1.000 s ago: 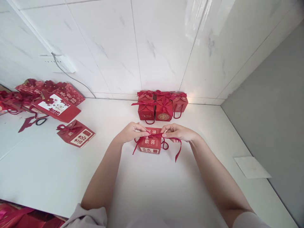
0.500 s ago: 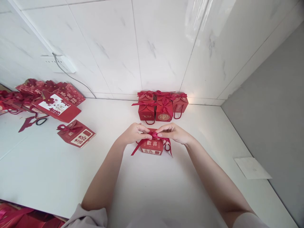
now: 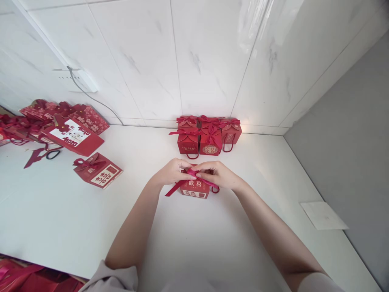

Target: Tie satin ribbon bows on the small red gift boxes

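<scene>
Red gift box (image 3: 194, 189) stands upright on the white bench (image 3: 194, 243), at the centre of the view, directly under both hands. Its front face shows gold characters above a lighter label strip.

Hand state:
- Left hand (image 3: 170, 172): fingers curled, thumb and forefinger pinched together on the ribbon (image 3: 194, 175) at the top of the box.
- Right hand (image 3: 218, 174): fingers curled, fingertips pinched on the same ribbon, just beside the left fingertips. The two hands meet over the box top.

Ribbon position: one dark red strand runs diagonally across the top between the fingertips. One loose tail hangs down past the left edge of the box onto the bench. A small loop (it may be a carry cord; the view is too small to tell) shows at the lower right corner of the box.

Surroundings:
- Four closed boxes (image 3: 209, 140) with tied bows stand in a tight cluster against the tiled wall (image 3: 209, 61), behind the box in hand and apart from it.
- One flattened box (image 3: 97, 172) lies on the bench to the left, well apart.
- A pile of flat red cartons (image 3: 73, 136) lies further left, near the wall.
- A white sheet (image 3: 323, 215) lies at the right edge of the bench.
- A wall socket (image 3: 81, 80) with a grey cable (image 3: 100, 104) sits above the pile.
</scene>
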